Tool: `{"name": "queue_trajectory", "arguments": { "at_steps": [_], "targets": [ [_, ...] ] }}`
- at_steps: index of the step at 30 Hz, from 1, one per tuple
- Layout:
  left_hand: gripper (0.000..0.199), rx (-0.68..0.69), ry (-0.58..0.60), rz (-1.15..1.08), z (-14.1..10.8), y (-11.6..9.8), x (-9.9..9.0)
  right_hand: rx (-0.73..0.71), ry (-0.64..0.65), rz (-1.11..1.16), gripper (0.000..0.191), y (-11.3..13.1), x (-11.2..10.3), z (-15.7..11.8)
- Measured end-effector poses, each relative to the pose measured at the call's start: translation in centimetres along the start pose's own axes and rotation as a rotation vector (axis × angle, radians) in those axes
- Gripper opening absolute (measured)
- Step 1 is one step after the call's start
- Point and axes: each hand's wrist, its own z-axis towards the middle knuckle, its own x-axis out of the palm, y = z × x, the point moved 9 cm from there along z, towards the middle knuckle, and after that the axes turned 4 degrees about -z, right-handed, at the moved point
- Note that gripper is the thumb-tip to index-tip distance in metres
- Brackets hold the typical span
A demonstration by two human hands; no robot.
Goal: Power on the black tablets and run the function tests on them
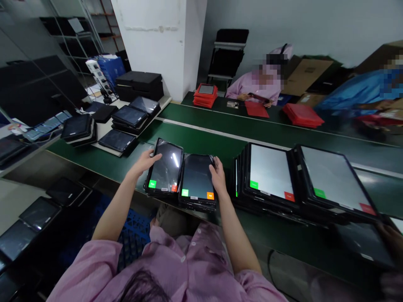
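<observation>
Two short stacks of tablets stand side by side in front of me on the green bench. My left hand [144, 163] grips the outer edge of the left tablet [166, 165], thumb on its screen and fingers behind the side. On the right tablet [198, 176], my right hand [218, 175] clasps the right edge, with the thumb at the frame. Dark screens with a green and a red or orange square in the lower corners show on both. Some fingertips of each hand are hidden by the tablets.
Taller tablet stacks [270, 172] with lit screens stand to the right, beside a second stack [333, 176]. More dark tablets [129, 115] lie at the left. Across the bench [195, 140], a person in pink sits near red sleeves [205, 98]; another person in blue is farther right.
</observation>
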Motion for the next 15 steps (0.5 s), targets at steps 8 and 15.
{"name": "queue_trajectory", "arguments": {
  "at_steps": [8,15],
  "targets": [
    [0.053,-0.107,0.060,-0.349,-1.4,-1.1,3.9,0.049,-0.113,0.103,0.097,0.9,-1.4,-0.2],
    [0.053,0.050,0.188,-0.218,-4.0,0.4,14.8,0.089,-0.058,0.131,0.086,2.8,-2.3,-2.6]
  ]
}}
